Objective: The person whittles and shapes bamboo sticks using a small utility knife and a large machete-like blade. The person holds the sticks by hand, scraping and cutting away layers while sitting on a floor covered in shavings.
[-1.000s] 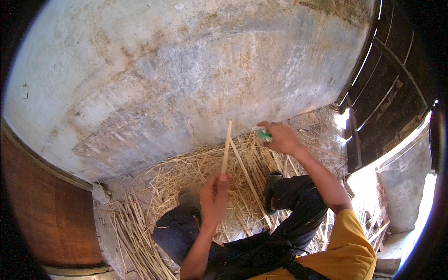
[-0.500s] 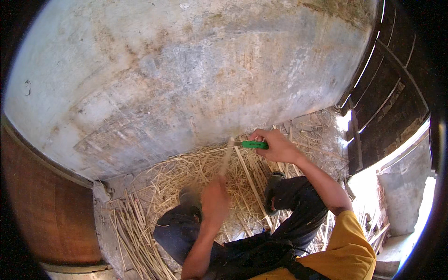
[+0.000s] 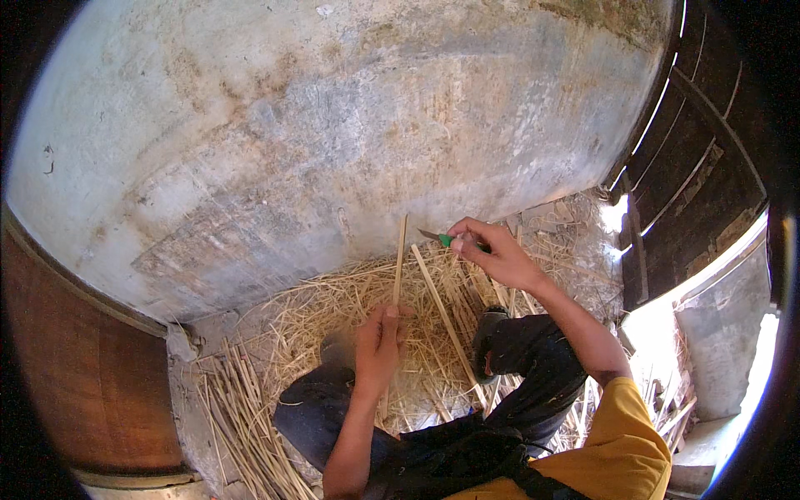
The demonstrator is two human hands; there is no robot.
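Observation:
My left hand is closed round a thin, pale bamboo strip, which stands nearly upright between my knees. The strip's upper end rises in front of the wall, and its lower part shows again below the hand. To the right, my right hand grips a knife with a green handle, most of it covered by the fingers. Its short dark blade points left toward the strip, with a small gap between them. Another pale strip slants from beside the knife down toward my right foot.
Shavings and split pieces cover the floor around my feet. A bundle of long strips lies at the lower left. A stained wall rises ahead, a brown wooden panel stands left, and dark boards are at right.
The knife blade has come away from the strip, and its handle is turned and more covered by my right hand. The blurred strip in my left hand is now still and more upright.

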